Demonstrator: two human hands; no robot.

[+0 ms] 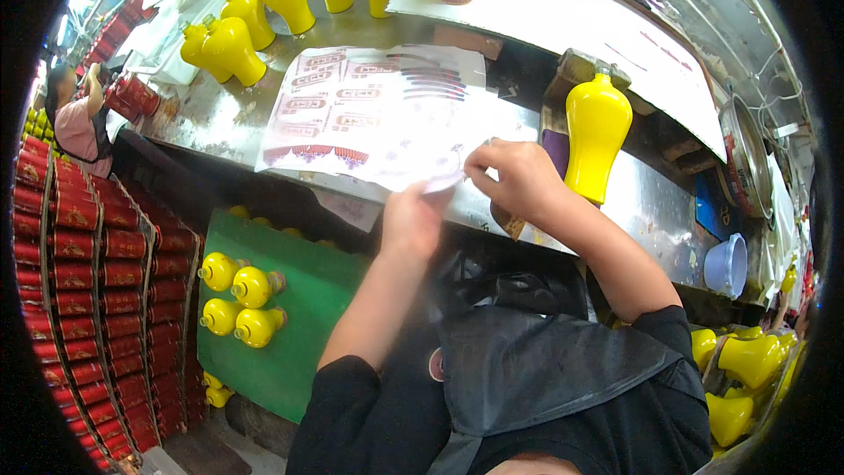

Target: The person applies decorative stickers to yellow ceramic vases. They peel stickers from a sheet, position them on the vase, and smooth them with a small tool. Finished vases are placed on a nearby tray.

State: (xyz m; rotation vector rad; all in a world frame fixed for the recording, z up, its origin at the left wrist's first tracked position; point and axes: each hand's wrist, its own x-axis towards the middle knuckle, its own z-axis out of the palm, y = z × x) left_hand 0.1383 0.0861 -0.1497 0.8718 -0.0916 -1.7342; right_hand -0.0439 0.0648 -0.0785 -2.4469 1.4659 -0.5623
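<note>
A white printed sheet with red panels, dark curved strips and a red-purple border lies on the metal bench, its near edge hanging over. My left hand, slightly blurred, grips that near edge, thumb on top. Close by on the right, my right hand is closed in a pinch at the sheet's near right corner; the fingertips partly hide what they grip. Beyond my right forearm a glossy yellow vase leans against a wooden block on the bench.
Several yellow vases stand along the bench's far left. A white board carries others. Below left, yellow vases lie on a green board beside stacked red boxes. A light-blue tub is at right; a person works far left.
</note>
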